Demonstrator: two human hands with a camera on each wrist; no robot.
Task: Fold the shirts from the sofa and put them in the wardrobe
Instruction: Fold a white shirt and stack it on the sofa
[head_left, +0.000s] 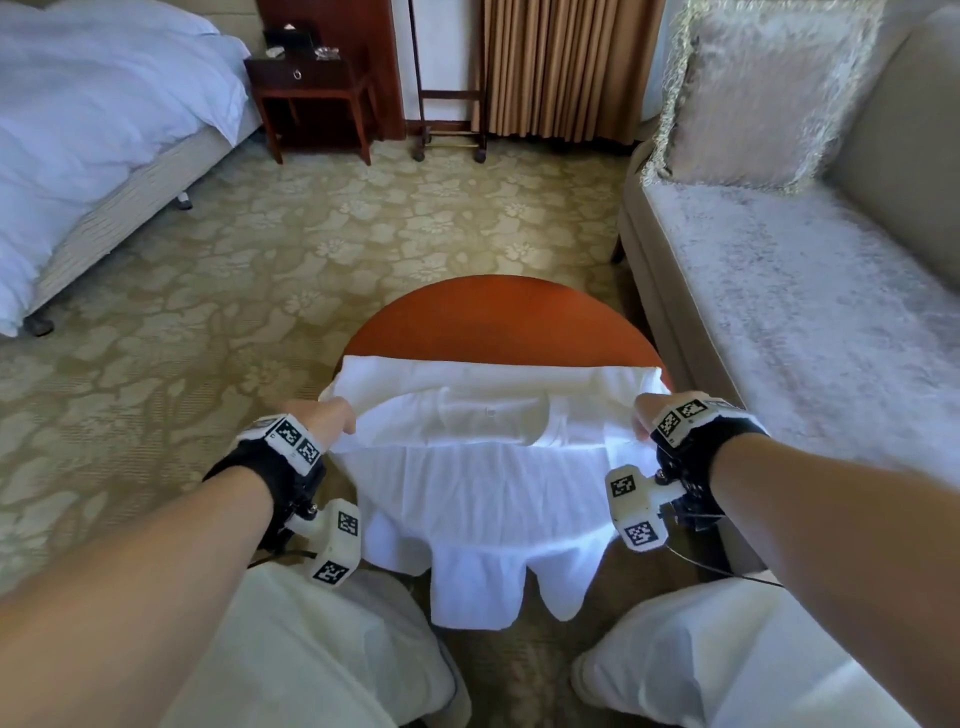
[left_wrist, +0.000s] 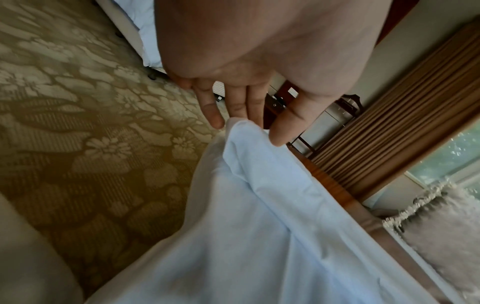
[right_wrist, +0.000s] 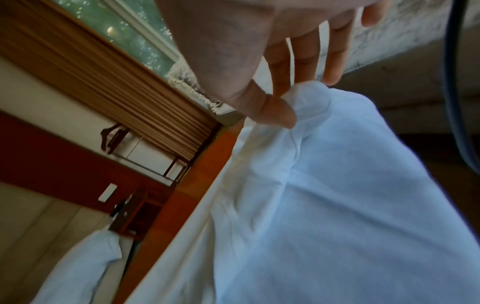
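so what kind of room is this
Most likely a hotel bedroom: a made bed with white bedding, a dark wooden nightstand beside it, a sofa and floral carpet.

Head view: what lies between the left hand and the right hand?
Only the white shirt, stretched between the left hand and right hand over the round table; the head view shows it.

Table (head_left: 498, 317): round, reddish wood, on carpet (head_left: 260, 260).
On it: white shirt (head_left: 483, 493), near edge hanging off.

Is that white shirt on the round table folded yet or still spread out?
Partly folded: the shirt has its top doubled over, pinched by left hand and right hand.
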